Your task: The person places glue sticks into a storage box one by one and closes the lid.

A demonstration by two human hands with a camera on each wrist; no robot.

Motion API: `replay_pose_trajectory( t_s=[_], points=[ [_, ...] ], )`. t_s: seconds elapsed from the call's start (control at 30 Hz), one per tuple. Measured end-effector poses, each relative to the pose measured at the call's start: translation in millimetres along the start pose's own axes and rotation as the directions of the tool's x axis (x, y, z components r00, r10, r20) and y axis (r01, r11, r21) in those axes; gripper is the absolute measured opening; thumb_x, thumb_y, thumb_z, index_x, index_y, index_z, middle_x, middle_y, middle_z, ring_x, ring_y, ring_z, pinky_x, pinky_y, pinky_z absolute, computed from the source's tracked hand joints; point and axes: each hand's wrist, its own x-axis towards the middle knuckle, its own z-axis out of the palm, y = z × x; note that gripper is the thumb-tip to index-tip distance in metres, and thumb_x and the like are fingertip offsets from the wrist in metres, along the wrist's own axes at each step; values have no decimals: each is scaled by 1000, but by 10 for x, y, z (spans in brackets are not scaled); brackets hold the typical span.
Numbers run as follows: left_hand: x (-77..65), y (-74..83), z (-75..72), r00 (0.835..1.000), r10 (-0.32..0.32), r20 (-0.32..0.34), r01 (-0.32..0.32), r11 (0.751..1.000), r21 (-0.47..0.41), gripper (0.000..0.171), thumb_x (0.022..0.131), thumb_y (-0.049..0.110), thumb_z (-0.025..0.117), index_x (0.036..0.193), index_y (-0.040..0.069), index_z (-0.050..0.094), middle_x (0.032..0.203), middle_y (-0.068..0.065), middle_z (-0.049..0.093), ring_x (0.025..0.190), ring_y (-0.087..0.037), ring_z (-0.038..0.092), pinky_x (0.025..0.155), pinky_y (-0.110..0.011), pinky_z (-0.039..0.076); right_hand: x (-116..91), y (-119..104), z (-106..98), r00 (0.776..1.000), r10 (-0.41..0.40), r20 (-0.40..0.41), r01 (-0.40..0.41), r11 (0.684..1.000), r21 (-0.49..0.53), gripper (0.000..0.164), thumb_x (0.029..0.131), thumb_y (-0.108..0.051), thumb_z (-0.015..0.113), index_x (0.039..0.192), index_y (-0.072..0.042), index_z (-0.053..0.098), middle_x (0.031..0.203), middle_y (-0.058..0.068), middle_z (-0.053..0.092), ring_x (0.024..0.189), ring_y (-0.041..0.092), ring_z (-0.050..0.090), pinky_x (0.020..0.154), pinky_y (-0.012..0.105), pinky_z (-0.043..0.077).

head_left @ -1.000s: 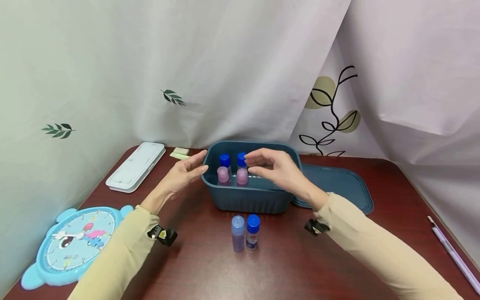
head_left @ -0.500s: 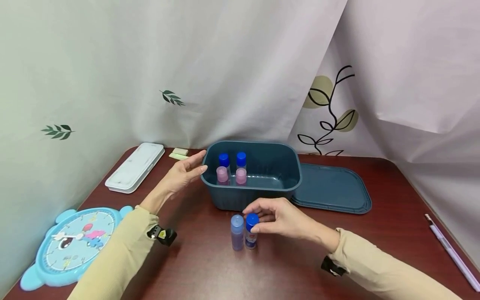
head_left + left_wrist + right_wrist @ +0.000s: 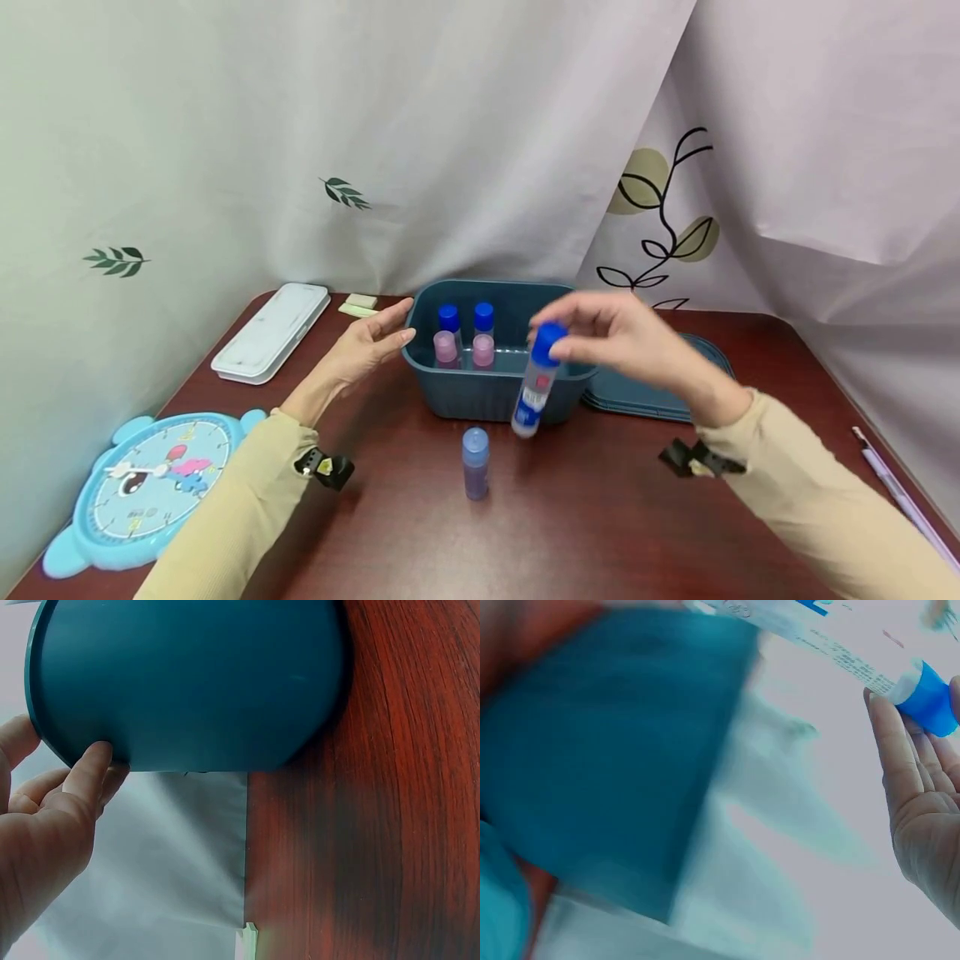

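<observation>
My right hand (image 3: 633, 337) pinches the blue cap of a clear glue stick (image 3: 531, 398), which hangs tilted in front of the dark teal box (image 3: 480, 400). In the right wrist view, fingers and thumb meet at the blue cap (image 3: 928, 701). My left hand (image 3: 360, 348) touches the box's left end with extended fingers; the left wrist view has fingertips (image 3: 96, 754) against the outer wall near the rim. Inside the box, at its left, stand two blue-capped glue sticks (image 3: 448, 318) and two pink-capped ones (image 3: 483, 350). A pale blue glue stick (image 3: 476, 462) stands upright on the table.
The box's flat lid (image 3: 637, 396) lies to its right, partly behind my right arm. A white case (image 3: 272, 335), small erasers (image 3: 360, 307) and a blue toy clock (image 3: 157, 483) are on the left. A lilac pencil (image 3: 900, 496) lies at the right edge.
My right hand moved from above the box to the table, took the blue-capped glue stick, and lifted it up and rightward to the box front. My left hand stays at the box.
</observation>
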Motion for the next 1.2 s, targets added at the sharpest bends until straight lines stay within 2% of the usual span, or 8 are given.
replay_pose_trajectory(
  t_s=[0.13, 0.2, 0.3, 0.5, 0.63, 0.83, 1.0, 1.2],
  points=[
    [-1, 11, -4, 1000, -3, 1, 3, 1000, 0, 62, 97, 10, 51, 149, 1, 18, 155, -16, 21, 139, -32, 29, 104, -42, 34, 163, -62, -260, 992, -47, -119, 49, 999, 16, 26, 89, -4, 62, 114, 4, 61, 107, 8, 69, 88, 19, 67, 73, 30, 58],
    [-2, 12, -5, 1000, -5, 2, 5, 1000, 0, 62, 97, 10, 51, 149, 1, 18, 155, -16, 21, 139, -33, 29, 104, -42, 33, 243, -3, -319, 987, -29, -160, 31, 999, 10, 28, 90, -7, 62, 116, 4, 61, 107, 6, 69, 89, 18, 66, 75, 29, 57],
    [-5, 11, -6, 1000, -10, -4, 10, 1000, 5, 63, 97, 11, 51, 149, 2, 18, 155, -16, 21, 138, -33, 29, 104, -42, 34, 351, 174, -335, 983, 42, -178, -46, 999, -22, 32, 90, -12, 64, 118, 3, 60, 106, 5, 68, 87, 16, 66, 77, 30, 57],
    [-7, 9, -2, 1000, -3, 7, 3, 1000, -5, 62, 97, 11, 51, 149, 2, 18, 155, -16, 21, 139, -34, 28, 105, -44, 32, 521, 619, -270, 978, 199, -66, -202, 978, -45, 32, 90, -13, 63, 119, 1, 60, 112, 16, 65, 95, 16, 65, 86, 37, 55],
    [-13, 9, 0, 1000, 3, 12, -3, 1000, -16, 62, 97, 10, 50, 149, 1, 17, 155, -16, 20, 138, -34, 29, 105, -46, 32, 590, 806, -227, 965, 260, 29, -259, 965, -50, 32, 91, -10, 62, 121, 1, 59, 121, 21, 61, 103, 21, 63, 92, 40, 51],
    [-20, 17, 12, 1000, 1, -2, -1, 1000, -3, 63, 96, 12, 53, 149, 3, 19, 155, -15, 22, 139, -33, 29, 106, -46, 32, 652, 887, -178, 941, 322, 106, -314, 946, -82, 32, 91, -9, 61, 121, 1, 59, 124, 20, 60, 108, 27, 60, 97, 44, 47],
    [-23, 17, 15, 1000, 10, 0, -10, 1000, 10, 63, 97, 13, 52, 149, 2, 19, 155, -16, 20, 139, -34, 28, 107, -47, 30, 681, 904, -161, 926, 356, 127, -342, 932, -123, 32, 91, -9, 61, 122, 1, 58, 126, 17, 59, 112, 28, 58, 99, 44, 46],
    [-19, 10, 14, 1000, 17, 0, -17, 1000, 10, 63, 97, 13, 52, 149, 1, 19, 155, -17, 21, 139, -34, 27, 107, -47, 30, 684, 924, -170, 920, 369, 129, -357, 928, -108, 36, 91, -8, 61, 126, 1, 56, 129, 17, 57, 116, 29, 56, 101, 44, 44]
  ],
)
